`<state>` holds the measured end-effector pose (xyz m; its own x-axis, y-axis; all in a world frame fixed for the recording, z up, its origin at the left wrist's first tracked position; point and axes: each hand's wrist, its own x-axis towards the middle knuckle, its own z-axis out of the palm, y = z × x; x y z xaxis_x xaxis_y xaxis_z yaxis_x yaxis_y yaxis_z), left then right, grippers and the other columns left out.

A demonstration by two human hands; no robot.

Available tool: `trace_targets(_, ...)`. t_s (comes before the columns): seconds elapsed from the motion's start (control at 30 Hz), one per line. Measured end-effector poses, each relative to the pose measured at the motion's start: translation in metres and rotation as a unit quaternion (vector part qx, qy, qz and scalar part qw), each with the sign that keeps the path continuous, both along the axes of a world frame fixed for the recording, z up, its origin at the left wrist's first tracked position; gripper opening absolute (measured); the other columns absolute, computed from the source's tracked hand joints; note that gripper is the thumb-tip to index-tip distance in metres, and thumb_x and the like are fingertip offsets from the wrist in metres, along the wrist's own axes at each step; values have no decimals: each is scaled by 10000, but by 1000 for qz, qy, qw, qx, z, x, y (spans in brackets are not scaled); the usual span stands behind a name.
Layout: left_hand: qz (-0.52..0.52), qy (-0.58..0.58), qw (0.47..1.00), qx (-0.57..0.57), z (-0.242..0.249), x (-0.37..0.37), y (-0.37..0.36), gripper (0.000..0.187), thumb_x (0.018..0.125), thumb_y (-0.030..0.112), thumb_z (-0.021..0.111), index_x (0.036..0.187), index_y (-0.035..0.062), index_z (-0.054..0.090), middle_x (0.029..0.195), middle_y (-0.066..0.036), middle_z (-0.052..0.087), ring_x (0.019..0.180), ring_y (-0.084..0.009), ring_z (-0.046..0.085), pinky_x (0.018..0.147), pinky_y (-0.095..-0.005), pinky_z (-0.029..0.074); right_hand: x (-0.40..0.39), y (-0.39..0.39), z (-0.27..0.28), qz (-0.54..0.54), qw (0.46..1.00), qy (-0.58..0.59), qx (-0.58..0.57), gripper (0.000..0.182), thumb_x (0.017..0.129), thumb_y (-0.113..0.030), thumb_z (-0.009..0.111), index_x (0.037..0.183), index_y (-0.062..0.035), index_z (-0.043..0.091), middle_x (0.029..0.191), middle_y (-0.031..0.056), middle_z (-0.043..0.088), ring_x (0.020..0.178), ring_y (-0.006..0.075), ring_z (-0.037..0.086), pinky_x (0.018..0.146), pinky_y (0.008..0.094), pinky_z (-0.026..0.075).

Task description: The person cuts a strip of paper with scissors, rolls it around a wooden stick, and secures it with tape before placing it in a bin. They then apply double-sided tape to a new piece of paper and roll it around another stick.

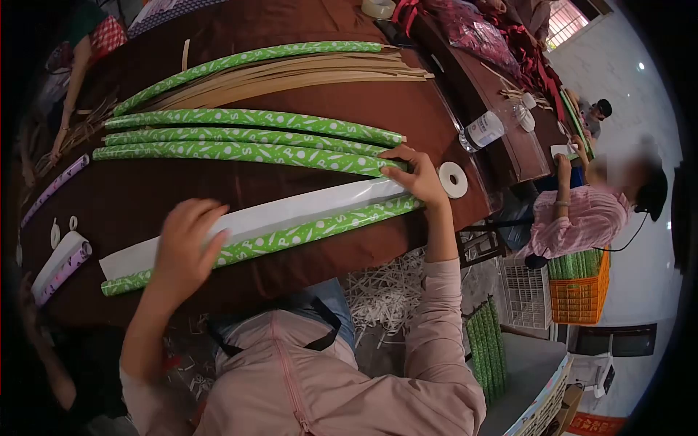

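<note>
A sheet of green patterned wrapping paper lies in front of me, its white back (298, 206) showing and its near edge a green roll (313, 234). My left hand (187, 251) is over the sheet's left part, slightly blurred, with thumb and fingers apart. At the right end, my right hand (416, 178) bends over the sheet, thumb and forefinger pinched close to the tip of a green-wrapped rod (240, 151). What lies between those fingertips is hidden. Just right of that hand is a white tape roll (453, 180).
More green-wrapped rods (254, 120) and thin wooden strips (291, 76) lie farther back. A plastic bottle (483, 131) stands at the right. Purple rolls (64, 269) are on the left. A person in a pink shirt (582, 218) sits beside an orange basket (582, 294); paper shreds (382, 294) cover the floor.
</note>
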<state>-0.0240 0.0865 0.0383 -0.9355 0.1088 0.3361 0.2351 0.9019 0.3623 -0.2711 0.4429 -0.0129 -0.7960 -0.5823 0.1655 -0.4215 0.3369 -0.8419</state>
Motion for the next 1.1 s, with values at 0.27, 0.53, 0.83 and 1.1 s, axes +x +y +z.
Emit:
trace_targets(0.27, -160, 17, 985, -64, -40, -181, 115, 338, 824, 118, 677, 1153, 48, 644, 1067, -111, 623, 1055, -308, 557, 935, -441, 433, 5, -3, 4, -14, 988, 132, 76, 283, 750, -152, 777, 1012, -56, 728, 851, 85, 642, 833, 233, 569, 822, 342, 408)
trace_targets(0.53, -202, 24, 979, 8, -60, -189, 117, 351, 819, 187, 706, 1122, 24, 634, 980, -127, 645, 935, -326, 612, 820, -429, 475, 15, -7, 11, -21, 979, 173, 107, 285, 778, -186, 759, 1037, -69, 733, 862, 49, 640, 866, 198, 561, 844, 340, 356)
trace_targets(0.83, -184, 31, 982, -3, -66, -188, 122, 252, 829, 110, 639, 1067, 30, 632, 963, -136, 649, 927, -307, 625, 807, -434, 457, 16, 10, -2, -161, 964, 208, -37, 105, 839, -95, 696, 915, -23, 694, 809, 58, 657, 694, 165, 570, 637, 283, 438)
trace_targets(1.1, -168, 29, 985, 1, -67, -187, 123, 245, 849, 113, 624, 1081, 36, 615, 996, -138, 638, 964, -304, 613, 839, -435, 442, 28, 27, -21, -177, 969, 168, -38, 107, 778, -18, 682, 864, -16, 619, 816, 59, 666, 718, 156, 605, 682, 277, 466)
